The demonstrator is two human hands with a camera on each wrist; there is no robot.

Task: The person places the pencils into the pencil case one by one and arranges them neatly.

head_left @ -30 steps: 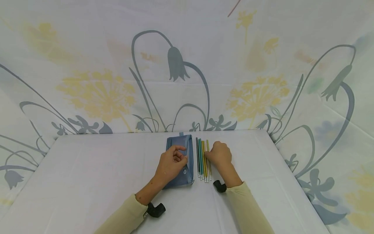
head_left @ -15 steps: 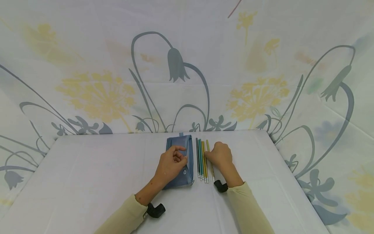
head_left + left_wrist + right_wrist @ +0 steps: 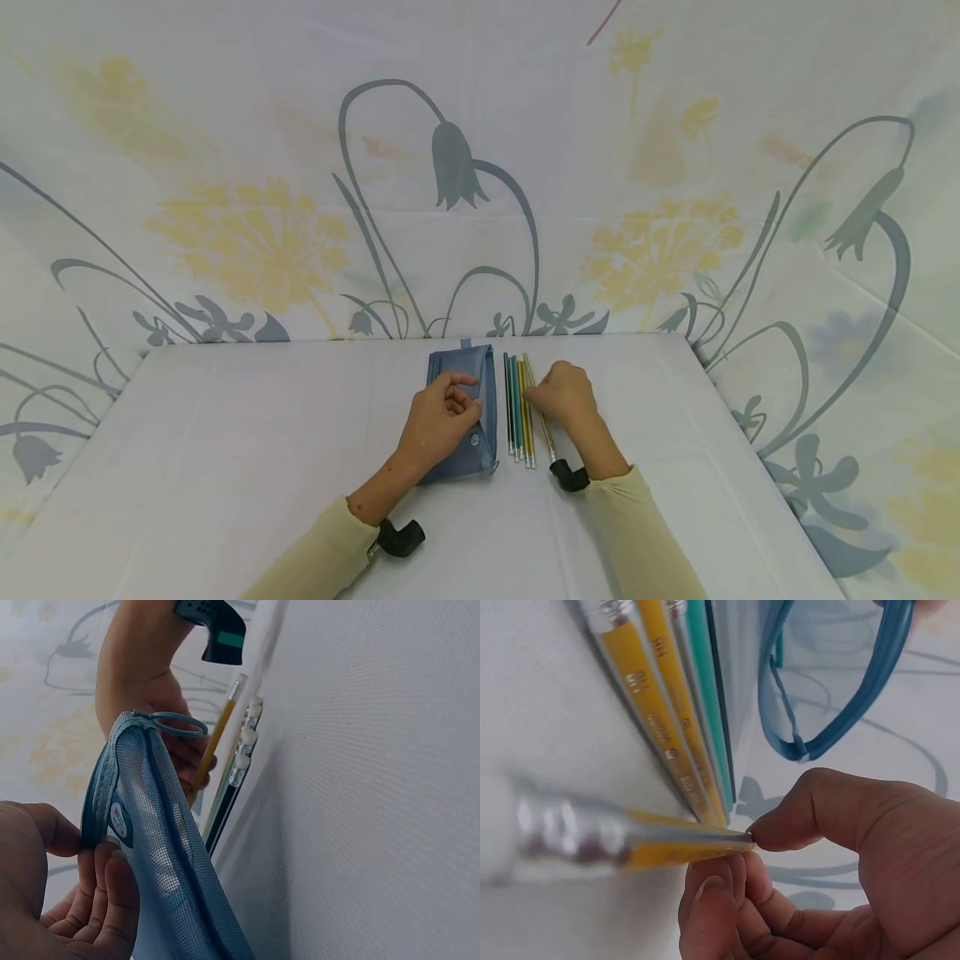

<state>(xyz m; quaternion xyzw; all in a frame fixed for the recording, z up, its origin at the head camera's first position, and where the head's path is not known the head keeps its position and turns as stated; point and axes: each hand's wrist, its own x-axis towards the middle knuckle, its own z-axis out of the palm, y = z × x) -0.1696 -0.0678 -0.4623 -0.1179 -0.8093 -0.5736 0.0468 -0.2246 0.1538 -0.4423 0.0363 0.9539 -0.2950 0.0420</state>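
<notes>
The blue mesh pencil case [image 3: 459, 360] lies on the table, left of the pencils. My left hand [image 3: 442, 421] pinches the edge of its opening between thumb and fingers; in the left wrist view the mesh side [image 3: 161, 855] stands out from that grip. Just right of the row, my right hand [image 3: 564, 396] pinches a yellow pencil [image 3: 660, 844] with thumb and fingertips, its eraser end towards me and slanting right. Beside it lie several pencils in a row [image 3: 516, 408], black, green and yellow, eraser ends nearest me. The right wrist view shows the case's mouth [image 3: 840, 731] gaping.
A white cloth covers the table [image 3: 285, 417], which meets a flower-printed curtain [image 3: 285, 167] at the back and sides. Black curved wrist mounts [image 3: 401, 540] stick out below both wrists, the right one close to the held pencil's eraser end.
The yellow pencil in my right hand has swung from nearly parallel with the row to a slant, its far tip now leaning left towards the other pencils. The left hand and case stay put.
</notes>
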